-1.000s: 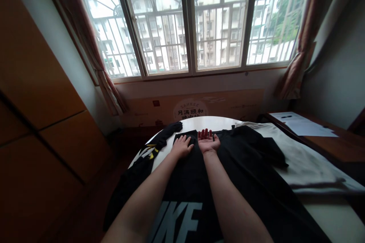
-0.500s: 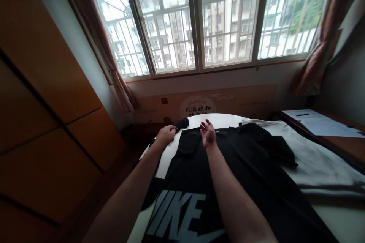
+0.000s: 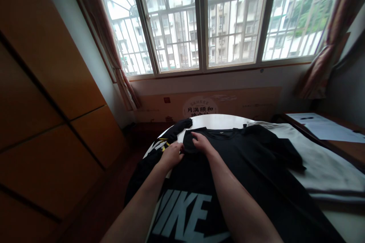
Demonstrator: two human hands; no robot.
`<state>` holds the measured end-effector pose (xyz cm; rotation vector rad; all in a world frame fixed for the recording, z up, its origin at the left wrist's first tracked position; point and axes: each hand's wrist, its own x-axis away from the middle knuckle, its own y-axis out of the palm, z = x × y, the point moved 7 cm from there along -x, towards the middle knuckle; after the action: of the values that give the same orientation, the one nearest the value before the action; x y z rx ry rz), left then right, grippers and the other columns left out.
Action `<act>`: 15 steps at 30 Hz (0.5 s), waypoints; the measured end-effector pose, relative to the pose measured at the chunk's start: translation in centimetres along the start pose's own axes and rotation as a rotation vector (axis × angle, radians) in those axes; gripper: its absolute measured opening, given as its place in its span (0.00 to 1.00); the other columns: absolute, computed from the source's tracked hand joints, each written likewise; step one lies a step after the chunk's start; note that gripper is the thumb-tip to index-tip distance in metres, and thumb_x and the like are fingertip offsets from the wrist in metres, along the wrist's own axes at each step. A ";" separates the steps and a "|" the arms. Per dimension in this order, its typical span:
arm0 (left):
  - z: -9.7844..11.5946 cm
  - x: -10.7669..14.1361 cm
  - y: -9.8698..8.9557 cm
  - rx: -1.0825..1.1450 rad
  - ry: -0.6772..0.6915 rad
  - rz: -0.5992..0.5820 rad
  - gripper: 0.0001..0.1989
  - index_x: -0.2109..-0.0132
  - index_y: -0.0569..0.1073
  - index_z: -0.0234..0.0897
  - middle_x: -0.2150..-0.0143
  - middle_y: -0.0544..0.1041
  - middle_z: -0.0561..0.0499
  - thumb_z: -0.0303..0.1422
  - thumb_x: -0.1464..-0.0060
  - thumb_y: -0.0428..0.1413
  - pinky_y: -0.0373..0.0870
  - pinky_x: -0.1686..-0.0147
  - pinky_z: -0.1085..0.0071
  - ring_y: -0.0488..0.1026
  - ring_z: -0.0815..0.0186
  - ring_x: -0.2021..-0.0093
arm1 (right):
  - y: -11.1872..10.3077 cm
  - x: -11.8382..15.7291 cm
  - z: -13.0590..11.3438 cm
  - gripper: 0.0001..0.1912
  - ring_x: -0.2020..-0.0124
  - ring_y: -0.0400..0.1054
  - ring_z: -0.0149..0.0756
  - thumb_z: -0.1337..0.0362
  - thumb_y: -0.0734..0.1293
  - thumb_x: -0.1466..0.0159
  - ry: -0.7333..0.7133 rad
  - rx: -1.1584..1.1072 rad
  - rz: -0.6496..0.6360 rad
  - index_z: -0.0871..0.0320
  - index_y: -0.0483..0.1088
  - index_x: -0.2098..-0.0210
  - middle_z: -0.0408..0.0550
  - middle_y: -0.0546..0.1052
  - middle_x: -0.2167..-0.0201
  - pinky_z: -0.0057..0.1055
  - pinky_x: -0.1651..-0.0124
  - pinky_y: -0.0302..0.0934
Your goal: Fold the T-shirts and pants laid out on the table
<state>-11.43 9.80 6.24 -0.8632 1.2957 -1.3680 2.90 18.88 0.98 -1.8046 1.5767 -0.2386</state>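
Observation:
A black T-shirt (image 3: 236, 159) with large grey NIKE lettering lies spread on a white round-edged table (image 3: 225, 119), its collar at the far side. My left hand (image 3: 172, 154) is at the edge of its left sleeve, fingers and thumb closed on the cloth. Over the shirt's left shoulder, just left of the collar, is my right hand (image 3: 202, 142), fingers apart and pointing left, holding nothing visible. Left of my left hand lies a bunched dark garment (image 3: 180, 125) with yellow and white parts.
Pale folded cloth (image 3: 322, 167) lies on the table's right side. Beyond it, a brown wooden surface (image 3: 342, 144) carries white papers (image 3: 319, 123). A wooden cabinet (image 3: 57, 121) stands at left. A barred window (image 3: 228, 26) and a printed cardboard panel (image 3: 242, 102) are behind the table.
My left hand has come nearer, from the far dark garment to the T-shirt's left sleeve. My right hand has lowered and turned left onto the shoulder. The view has shifted slightly.

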 end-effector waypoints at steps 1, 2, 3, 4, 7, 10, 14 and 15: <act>0.1 0.1 -0.1 -0.008 0.020 -0.010 0.09 0.58 0.78 0.41 0.54 0.80 0.48 0.29 0.46 0.57 0.69 0.51 0.67 0.76 0.58 0.51 | 0.3 0.2 -0.1 0.27 0.37 0.65 0.43 0.68 0.61 0.35 -0.006 0.044 -0.031 0.59 0.68 0.37 0.55 0.72 0.38 0.37 0.33 0.55; 0.1 0.1 -0.1 -0.015 0.035 -0.018 0.08 0.59 0.79 0.41 0.55 0.80 0.48 0.29 0.46 0.57 0.69 0.52 0.67 0.76 0.58 0.52 | 0.6 0.5 -0.2 0.26 0.35 0.63 0.45 0.68 0.62 0.35 -0.006 0.068 -0.054 0.60 0.68 0.37 0.56 0.71 0.37 0.40 0.31 0.53; 0.0 0.1 -0.1 -0.023 0.044 -0.024 0.09 0.59 0.80 0.41 0.55 0.81 0.49 0.29 0.45 0.57 0.69 0.52 0.67 0.77 0.58 0.53 | 0.9 0.7 -0.3 0.26 0.34 0.62 0.47 0.67 0.62 0.35 -0.003 0.085 -0.071 0.60 0.69 0.38 0.56 0.71 0.37 0.44 0.30 0.50; 0.0 0.1 -0.1 -0.032 0.050 -0.026 0.09 0.58 0.81 0.42 0.55 0.81 0.49 0.29 0.45 0.57 0.70 0.52 0.67 0.77 0.58 0.53 | 1.1 0.9 -0.4 0.25 0.33 0.60 0.49 0.67 0.62 0.34 -0.001 0.109 -0.089 0.59 0.69 0.38 0.56 0.70 0.36 0.48 0.29 0.46; -0.2 0.0 -0.2 -0.061 0.064 -0.029 0.11 0.57 0.82 0.42 0.55 0.81 0.49 0.28 0.44 0.57 0.70 0.53 0.67 0.78 0.58 0.54 | 1.8 1.3 -0.5 0.25 0.29 0.52 0.53 0.66 0.63 0.34 0.005 0.179 -0.134 0.56 0.68 0.37 0.55 0.67 0.34 0.56 0.29 0.39; -0.4 0.0 -0.3 -0.088 0.078 -0.032 0.11 0.60 0.83 0.42 0.56 0.81 0.47 0.27 0.45 0.56 0.71 0.55 0.65 0.78 0.57 0.55 | 2.0 1.5 -0.6 0.26 0.28 0.50 0.53 0.64 0.63 0.33 0.004 0.227 -0.167 0.56 0.67 0.36 0.55 0.65 0.33 0.56 0.29 0.37; -0.5 0.1 -0.7 -0.105 0.095 -0.028 0.10 0.63 0.83 0.42 0.58 0.81 0.47 0.26 0.47 0.57 0.71 0.56 0.65 0.78 0.56 0.56 | 2.1 1.6 -0.7 0.26 0.28 0.48 0.53 0.62 0.63 0.33 -0.003 0.262 -0.202 0.55 0.66 0.36 0.55 0.63 0.31 0.55 0.28 0.37; -0.5 0.1 -0.7 -0.106 0.097 -0.025 0.10 0.63 0.83 0.42 0.58 0.81 0.47 0.26 0.47 0.57 0.71 0.56 0.65 0.78 0.56 0.56 | 2.1 1.6 -0.8 0.26 0.28 0.48 0.53 0.62 0.63 0.32 -0.005 0.267 -0.208 0.55 0.66 0.35 0.55 0.62 0.31 0.55 0.28 0.37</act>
<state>-12.04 9.77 6.85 -0.8968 1.4469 -1.3846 1.23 17.10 -0.22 -1.7538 1.2850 -0.5166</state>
